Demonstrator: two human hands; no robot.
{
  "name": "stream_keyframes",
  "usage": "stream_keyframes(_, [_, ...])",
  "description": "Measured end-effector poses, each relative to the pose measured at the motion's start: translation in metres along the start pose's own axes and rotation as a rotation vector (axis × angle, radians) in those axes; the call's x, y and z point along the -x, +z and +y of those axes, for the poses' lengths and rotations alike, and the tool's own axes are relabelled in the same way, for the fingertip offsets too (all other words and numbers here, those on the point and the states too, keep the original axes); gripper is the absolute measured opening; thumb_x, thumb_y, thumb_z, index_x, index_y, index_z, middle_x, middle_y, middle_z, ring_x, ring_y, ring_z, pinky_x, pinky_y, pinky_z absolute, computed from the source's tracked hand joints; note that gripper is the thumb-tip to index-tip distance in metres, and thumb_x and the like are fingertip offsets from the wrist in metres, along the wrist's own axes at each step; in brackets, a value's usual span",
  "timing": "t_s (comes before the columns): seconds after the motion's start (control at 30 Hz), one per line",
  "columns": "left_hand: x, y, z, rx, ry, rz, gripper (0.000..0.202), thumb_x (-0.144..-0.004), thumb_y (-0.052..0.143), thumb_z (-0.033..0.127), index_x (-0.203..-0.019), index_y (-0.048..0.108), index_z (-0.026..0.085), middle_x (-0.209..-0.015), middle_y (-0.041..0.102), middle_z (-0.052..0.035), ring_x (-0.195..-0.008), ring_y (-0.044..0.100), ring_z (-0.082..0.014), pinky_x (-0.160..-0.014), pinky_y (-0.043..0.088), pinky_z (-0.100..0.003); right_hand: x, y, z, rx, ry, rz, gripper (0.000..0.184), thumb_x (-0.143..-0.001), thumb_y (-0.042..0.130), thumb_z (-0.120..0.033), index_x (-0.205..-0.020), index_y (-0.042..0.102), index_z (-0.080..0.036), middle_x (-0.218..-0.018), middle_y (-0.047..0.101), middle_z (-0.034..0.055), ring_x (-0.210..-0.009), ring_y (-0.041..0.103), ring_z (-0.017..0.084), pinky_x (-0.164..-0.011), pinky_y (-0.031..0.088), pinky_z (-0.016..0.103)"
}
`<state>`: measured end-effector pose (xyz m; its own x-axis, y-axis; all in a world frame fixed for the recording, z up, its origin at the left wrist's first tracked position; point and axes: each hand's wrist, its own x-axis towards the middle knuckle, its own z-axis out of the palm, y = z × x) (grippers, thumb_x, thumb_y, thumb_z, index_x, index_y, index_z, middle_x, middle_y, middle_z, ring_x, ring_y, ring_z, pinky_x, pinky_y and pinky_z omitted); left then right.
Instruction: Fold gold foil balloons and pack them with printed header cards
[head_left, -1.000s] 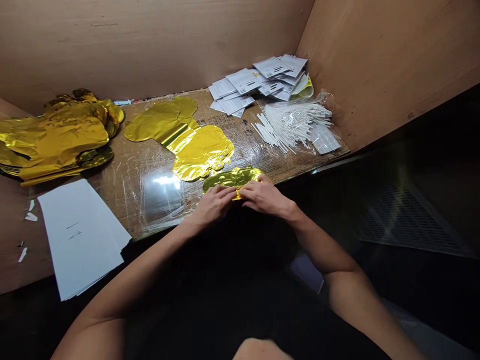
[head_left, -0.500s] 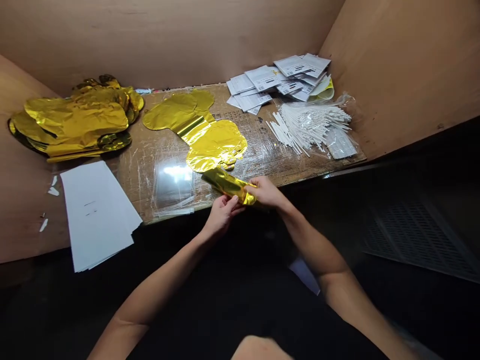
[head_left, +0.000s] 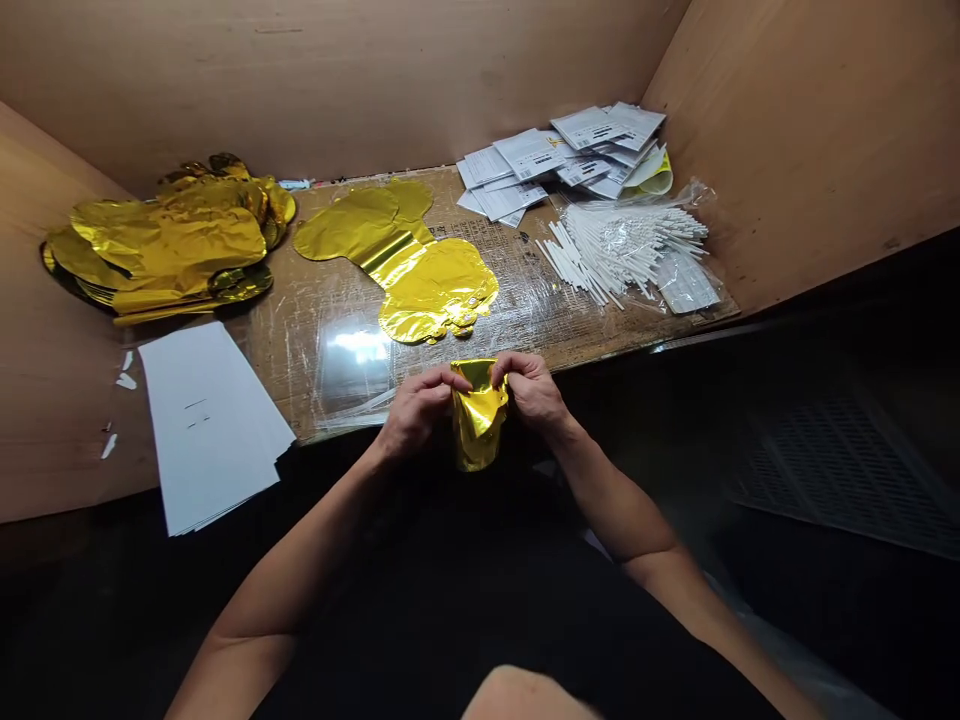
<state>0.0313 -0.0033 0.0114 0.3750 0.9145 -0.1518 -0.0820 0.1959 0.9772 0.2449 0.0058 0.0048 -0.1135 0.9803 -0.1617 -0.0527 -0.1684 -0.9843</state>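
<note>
A folded gold foil balloon (head_left: 478,425) hangs between my hands, just in front of the table's near edge. My left hand (head_left: 420,405) pinches its left side, thumb on the front of the foil. On the other side, my right hand (head_left: 531,390) is closed on its upper right edge with the fingers curled. The foil's lower end dangles below the hands. Just beyond it on the table lies a flat, unfolded gold foil balloon (head_left: 435,285), touched by neither hand.
More gold foil balloons (head_left: 172,245) are piled at the left. White paper sheets (head_left: 210,430) overhang the near left edge. Flat printed packets (head_left: 529,155) are heaped at the back right, behind white sticks (head_left: 622,245) in clear plastic. Wooden panels (head_left: 420,80) enclose the table.
The folded foil balloon has swung from lying slantwise to hanging downward. My left hand has shifted left and up, now gripping its side; my right hand still holds it.
</note>
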Motion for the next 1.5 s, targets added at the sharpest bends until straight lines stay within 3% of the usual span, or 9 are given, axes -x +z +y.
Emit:
stream_keyframes(0.23, [0.008,0.014,-0.007,0.085,0.074,0.223,0.072,-0.079,0.089,0.036,-0.139,0.051,0.027,-0.121,0.075,-0.0073,-0.086,0.078,-0.0199,-0.078,0.066,-0.035,0.003,-0.004,-0.008,-0.101,0.116,-0.352,0.044,-0.086,0.078,-0.044,-0.121,0.059,-0.025,-0.084,0.067,-0.002,-0.063,0.062,0.015,-0.049,0.052,0.023])
stream_keyframes(0.5, [0.015,-0.008,-0.012,-0.182,0.206,0.162,0.013,-0.085,0.083,0.031,-0.085,0.081,0.019,-0.086,0.077,-0.0066,-0.075,0.073,-0.0183,-0.068,0.058,-0.028,-0.002,-0.017,-0.028,0.245,-0.022,-0.317,0.015,-0.092,0.064,-0.03,-0.093,0.075,-0.02,-0.089,0.071,0.0031,-0.072,0.062,0.015,-0.066,0.051,0.028])
stream_keyframes(0.67, [0.027,-0.013,-0.002,-0.594,0.518,-0.016,0.014,-0.093,0.072,0.025,-0.101,0.084,0.024,-0.101,0.079,-0.0085,-0.087,0.075,-0.0186,-0.079,0.059,-0.029,-0.015,-0.008,-0.048,0.508,-0.07,-0.702,0.024,-0.096,0.071,-0.042,-0.1,0.076,-0.019,-0.083,0.071,0.0018,-0.074,0.06,0.016,-0.068,0.047,0.027])
stream_keyframes(0.77, [0.034,-0.064,0.007,-0.778,0.442,0.267,0.025,-0.1,0.063,0.027,-0.119,0.078,0.021,-0.115,0.078,-0.0116,-0.105,0.074,-0.0236,-0.095,0.059,-0.036,-0.023,0.0,-0.039,0.59,-0.124,-0.668,0.029,-0.1,0.066,-0.045,-0.089,0.073,-0.019,-0.075,0.067,0.0018,-0.068,0.057,0.016,-0.064,0.044,0.027])
stream_keyframes(0.9, [0.079,-0.183,0.021,-1.149,-0.102,1.181,0.05,-0.088,0.08,0.042,-0.126,0.067,0.013,-0.143,0.063,-0.0253,-0.14,0.052,-0.0443,-0.118,0.041,-0.061,-0.03,0.004,-0.02,0.493,-0.12,-0.632,0.033,-0.098,0.068,-0.051,-0.086,0.072,-0.02,-0.075,0.068,0.0036,-0.069,0.06,0.019,-0.065,0.048,0.03])
stream_keyframes(0.97, [0.104,-0.226,0.02,-1.181,-0.441,1.271,0.06,-0.083,0.083,0.052,-0.122,0.065,0.01,-0.143,0.058,-0.0325,-0.141,0.046,-0.0531,-0.114,0.038,-0.07,-0.029,0.006,-0.016,0.44,-0.088,-0.639,0.035,-0.097,0.069,-0.053,-0.087,0.073,-0.02,-0.076,0.069,0.0043,-0.07,0.061,0.02,-0.065,0.049,0.031])
stream_keyframes(1.07, [0.122,-0.249,0.008,-1.199,-0.536,1.257,0.055,-0.087,0.076,0.056,-0.116,0.064,0.012,-0.138,0.058,-0.0328,-0.138,0.049,-0.0522,-0.111,0.042,-0.067,-0.027,0.01,-0.016,0.393,-0.046,-0.632,0.034,-0.096,0.071,-0.053,-0.09,0.074,-0.019,-0.08,0.07,0.005,-0.072,0.062,0.02,-0.066,0.05,0.031])
stream_keyframes(1.33, [0.135,-0.225,0.016,-0.643,0.06,1.425,0.021,-0.094,0.069,0.037,-0.103,0.06,0.02,-0.107,0.074,-0.0115,-0.099,0.073,-0.0277,-0.094,0.06,-0.044,-0.02,0.043,-0.022,0.063,0.011,-0.543,0.025,-0.092,0.08,-0.047,-0.092,0.076,-0.022,-0.106,0.073,0.0077,-0.093,0.069,0.023,-0.08,0.057,0.035])
stream_keyframes(1.5, [0.092,-0.128,0.037,0.031,0.49,1.11,0.045,-0.087,0.082,0.049,-0.119,0.065,0.022,-0.12,0.077,-0.0095,-0.111,0.075,-0.0261,-0.102,0.061,-0.041,-0.018,0.102,-0.024,-0.026,-0.175,-0.44,0.023,-0.088,0.081,-0.044,-0.084,0.075,-0.022,-0.139,0.062,0.011,-0.128,0.062,0.028,-0.098,0.056,0.039])
